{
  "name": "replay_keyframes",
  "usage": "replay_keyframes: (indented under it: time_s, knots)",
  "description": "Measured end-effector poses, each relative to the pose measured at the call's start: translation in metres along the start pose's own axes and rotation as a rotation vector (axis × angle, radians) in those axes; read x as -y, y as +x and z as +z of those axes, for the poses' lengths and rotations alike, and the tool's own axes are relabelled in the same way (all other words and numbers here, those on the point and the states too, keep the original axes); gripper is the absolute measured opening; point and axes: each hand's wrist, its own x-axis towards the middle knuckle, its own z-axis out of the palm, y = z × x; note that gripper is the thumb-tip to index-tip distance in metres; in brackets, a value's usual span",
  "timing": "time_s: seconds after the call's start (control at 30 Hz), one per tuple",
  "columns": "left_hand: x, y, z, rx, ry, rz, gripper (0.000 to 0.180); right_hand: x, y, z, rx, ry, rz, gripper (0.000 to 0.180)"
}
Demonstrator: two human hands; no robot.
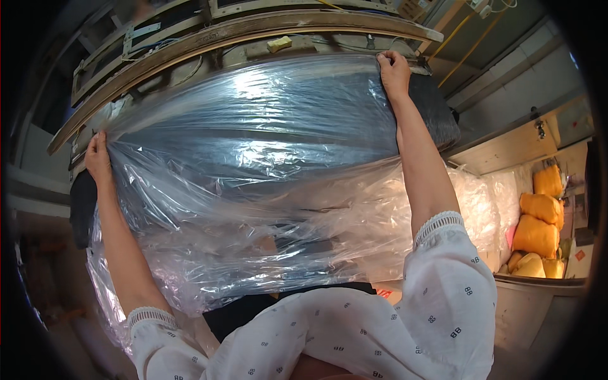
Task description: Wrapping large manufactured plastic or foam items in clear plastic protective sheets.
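Left hand, head view: the left hand is closed in a pinch on the far-left part of the clear plastic film; creases fan out from its fingertips.
Right hand, head view: the right hand pinches the film's far edge near the right end, thumb against curled fingers.
Clear film: spread between the hands over a dark padded surface; fairly smooth in its far half, crumpled in loose folds toward the person's body.
Wooden rail: a long bar beyond the film's far edge, with a small yellow block between the two.
Right side: orange bundles sit well apart from the hands.
Risk of slipping: thin, slick film could escape either pinch if pulled hard.
Risk of tearing: the load seems concentrated at two small grips, so uneven tension might stretch or split the film there.
Risk of snagging: the far edge could catch on the rail if drawn against it.
Risk of skewing: unequal pull, or drag from the near folds, could set diagonal wrinkles.
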Motion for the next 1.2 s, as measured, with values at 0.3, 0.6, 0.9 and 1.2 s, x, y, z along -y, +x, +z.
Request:
replay_keyframes:
  time_s: [0.3, 0.6, 0.9, 1.2]
  knots:
    - [0.009, 0.011, 0.007, -0.023, 0.067, 0.008, 0.036, -0.003, 0.005, 0.003, -0.121, -0.189, 0.133, 0.033]
    - [-0.012, -0.002, -0.009, 0.043, 0.13, -0.03, 0.039, -0.012, 0.014, -0.007, -0.229, -0.043, 0.222, 0.037]
    - [-0.016, -0.025, -0.043, -0.058, 0.232, 0.172, 0.031, 0.022, -0.025, -0.033, 0.201, -0.396, 0.052, 0.028]
    - [-0.076, -0.097, -0.033, 0.287, 0.068, 0.122, 0.034, 0.041, -0.059, -0.132, 0.127, -0.396, -0.331, 0.014]
